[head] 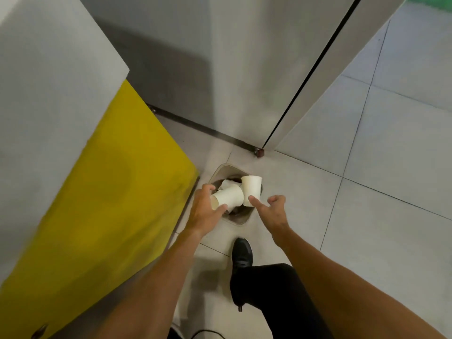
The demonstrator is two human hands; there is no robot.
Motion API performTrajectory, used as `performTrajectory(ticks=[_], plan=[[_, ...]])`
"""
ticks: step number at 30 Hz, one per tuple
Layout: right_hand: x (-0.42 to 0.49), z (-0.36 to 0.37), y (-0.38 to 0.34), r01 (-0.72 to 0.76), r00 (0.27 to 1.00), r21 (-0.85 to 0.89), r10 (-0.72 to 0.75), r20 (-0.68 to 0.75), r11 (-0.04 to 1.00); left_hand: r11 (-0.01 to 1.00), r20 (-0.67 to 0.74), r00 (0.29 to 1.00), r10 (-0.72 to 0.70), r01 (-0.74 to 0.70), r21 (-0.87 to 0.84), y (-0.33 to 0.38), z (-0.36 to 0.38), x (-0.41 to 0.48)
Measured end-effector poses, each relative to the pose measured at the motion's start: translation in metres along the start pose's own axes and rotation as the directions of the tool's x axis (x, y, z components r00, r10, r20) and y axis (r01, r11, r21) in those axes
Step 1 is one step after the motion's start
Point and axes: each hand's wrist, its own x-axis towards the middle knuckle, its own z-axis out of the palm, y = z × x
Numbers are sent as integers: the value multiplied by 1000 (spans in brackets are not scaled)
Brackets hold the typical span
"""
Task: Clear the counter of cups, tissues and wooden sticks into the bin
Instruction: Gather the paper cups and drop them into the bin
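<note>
If released this far right, could drop the upright white paper cup (252, 189) past the right rim of the grey open-topped bin (241, 221) onto the pale floor tiles (367, 216); could also bounce it off the crumpled white paper (227, 183) heaped inside. Looks plain, uncrushed, light; hangs over the bin's right rim, base against the index tip of the right hand (272, 211), spread and grasping nothing. Sideways over the left rim, second white paper cup (228, 198), gripped at the mouth by the left hand (204, 211).
</note>
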Motion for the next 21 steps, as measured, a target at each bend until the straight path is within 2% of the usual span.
performTrajectory(ticks=[3,8,16,21], plan=[[0,-7,4,14,1000,-49,-13,19,999,997,12,1000,-13,12,70,-2,-3,-2],[-27,-20,-10,86,995,-81,-81,58,993,997,55,998,22,-26,77,7,-30,-29],[-124,-20,-61,304,951,-108,-295,89,947,990,-1,992,124,-123,71,40,-93,-93],[-203,-11,-81,479,878,-105,-474,74,871,956,-38,961,273,-267,119,59,-146,-153]])
